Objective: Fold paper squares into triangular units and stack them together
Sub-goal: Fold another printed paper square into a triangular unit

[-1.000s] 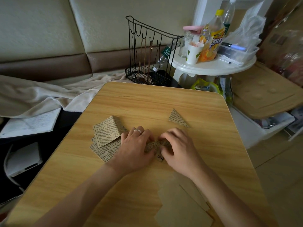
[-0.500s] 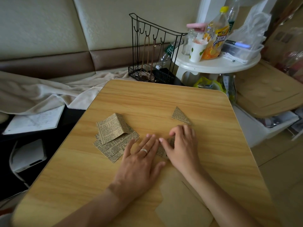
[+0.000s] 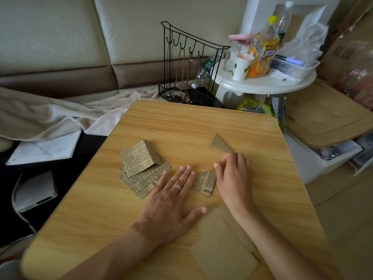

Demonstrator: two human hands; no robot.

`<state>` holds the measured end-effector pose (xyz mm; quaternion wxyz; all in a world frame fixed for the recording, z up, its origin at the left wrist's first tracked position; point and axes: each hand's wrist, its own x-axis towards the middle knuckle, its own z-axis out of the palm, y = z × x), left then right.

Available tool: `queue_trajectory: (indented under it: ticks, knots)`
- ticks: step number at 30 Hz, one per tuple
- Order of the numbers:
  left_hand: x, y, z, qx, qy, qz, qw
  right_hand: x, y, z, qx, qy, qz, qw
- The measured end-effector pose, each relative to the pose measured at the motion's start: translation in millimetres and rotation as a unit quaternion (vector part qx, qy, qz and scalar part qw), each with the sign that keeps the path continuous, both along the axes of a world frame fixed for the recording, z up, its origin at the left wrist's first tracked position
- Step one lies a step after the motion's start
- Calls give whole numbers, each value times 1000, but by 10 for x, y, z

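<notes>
- A wooden surface (image 3: 181,122) fills the middle of the frame, seen from above by a person seated at it.
- The left hand (image 3: 171,201) lies flat at centre, fingers (image 3: 182,174) straight and slightly spread, a ring on 1 of them; the fingertips press the left edge of a folded paper (image 3: 204,181).
- This paper, printed like newsprint, sits at centre between both hands and touches each.
- The right hand (image 3: 235,174) rests just right of it, fingers bent and close together, their tips on the paper's upper right corner; whether they pinch it cannot be told.
- A finished triangle (image 3: 220,143) lies just above the right hand.
- A stack of paper squares (image 3: 142,167) lies left of centre, the top sheet partly lifted, near the left hand's fingertips.
- Plain brown sheets (image 3: 224,249) lie at the lower right, partly under the right forearm.
- A black wire rack (image 3: 187,67) stands beyond the far edge, at upper centre.
- A round white side table (image 3: 262,84) at upper right holds a bottle (image 3: 262,49) and a cup (image 3: 241,66).
</notes>
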<state>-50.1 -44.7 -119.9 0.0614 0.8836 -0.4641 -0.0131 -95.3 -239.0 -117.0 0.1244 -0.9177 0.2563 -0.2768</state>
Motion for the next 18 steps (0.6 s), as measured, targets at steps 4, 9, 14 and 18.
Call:
queue_trajectory:
  ticks: [4,9,14,18]
  knots:
    - [18,-43,-5,16,-11,6,1000,-124,138,-14,-48,33,215,975]
    - [21,-58,-4,19,-14,3,1000,-229,134,-59,-54,242,224,943]
    - [37,-27,11,3,-5,2,1000,-223,135,-2,-73,257,200,943]
    - [39,-30,34,12,-10,2,1000,-225,33,-5,-54,272,173,945]
